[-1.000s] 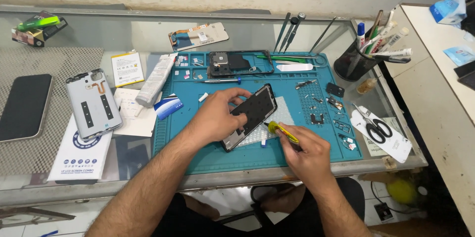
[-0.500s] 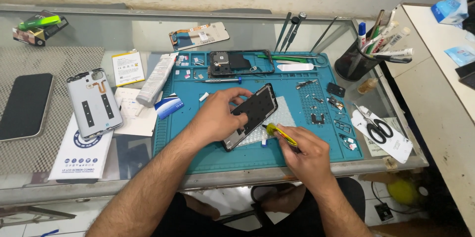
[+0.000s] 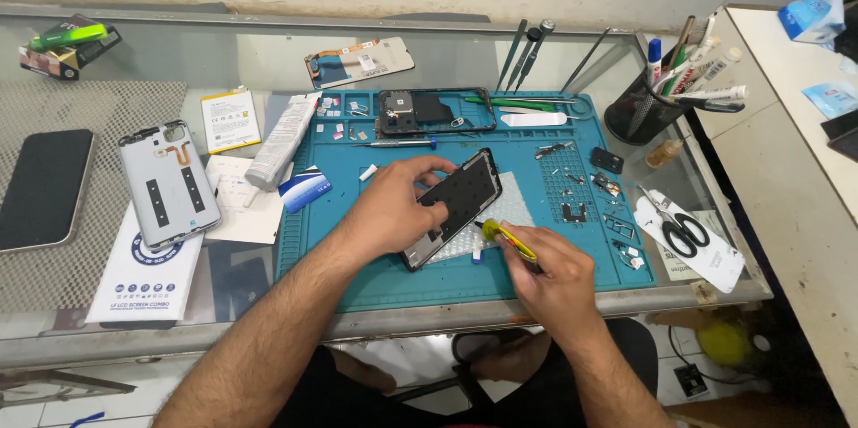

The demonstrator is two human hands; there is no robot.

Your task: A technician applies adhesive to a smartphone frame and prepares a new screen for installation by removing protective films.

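My left hand [image 3: 393, 205] grips a black phone frame [image 3: 458, 205] that lies slanted on the teal repair mat [image 3: 357, 276], with a pale mesh pad under it. Fingers of that hand curl over the frame's left edge. My right hand [image 3: 550, 276] holds a yellow-handled tool [image 3: 511, 240], its tip touching the frame's lower right edge. Both forearms reach in from the bottom of the head view.
A second black phone frame [image 3: 433, 111] lies at the mat's far edge, small screws and parts [image 3: 572, 187] at its right. Grey back cover [image 3: 168, 182], dark phone [image 3: 45, 187], glue tube [image 3: 281, 142], battery [image 3: 231, 120] left; scissors [image 3: 679, 230], pen cup [image 3: 639, 111] right.
Hardly anything differs. Both hands stay on the phone frame and the yellow tool, with only a slight shift of the tool tip along the frame's edge.
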